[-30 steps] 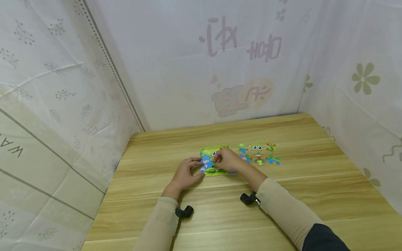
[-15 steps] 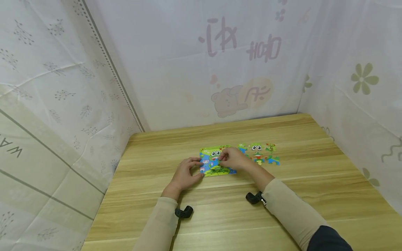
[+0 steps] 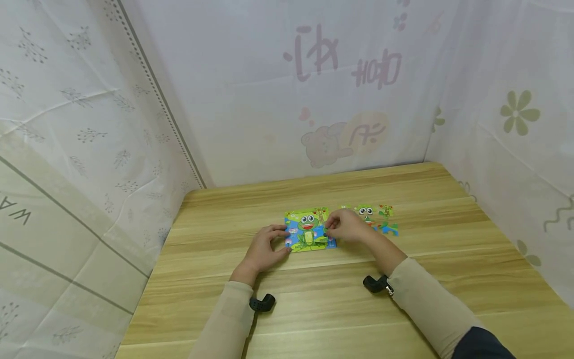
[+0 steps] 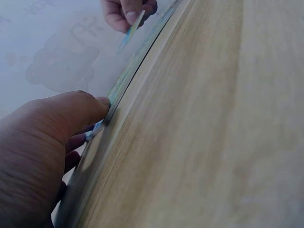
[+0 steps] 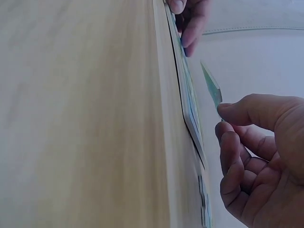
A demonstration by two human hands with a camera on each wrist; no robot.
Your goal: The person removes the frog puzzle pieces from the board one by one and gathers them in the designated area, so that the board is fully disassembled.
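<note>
A frog jigsaw puzzle [image 3: 307,238] in a flat board lies on the wooden table. My left hand [image 3: 263,247] rests at its left side, thumb and fingertips spread along the edge and near-left corner. In the left wrist view the thumb [image 4: 90,109] touches the board's edge. Over the puzzle's right side, my right hand [image 3: 347,227] pinches a thin puzzle piece between thumb and index finger. That puzzle piece [image 5: 212,85] tilts above the board in the right wrist view, its other fingers curled below. From the head, the fingers mostly hide it.
Loose puzzle pieces lie right of the board, partly behind my right hand: an eyes piece [image 3: 365,211], a tree piece [image 3: 386,210] and a blue-green piece [image 3: 389,229] among them. Printed curtains [image 3: 251,99] hang behind the wooden table [image 3: 314,309].
My right hand has moved right across the puzzle with the pinched piece, uncovering the frog's face and body and now overlapping some loose pieces. My left hand has stayed put.
</note>
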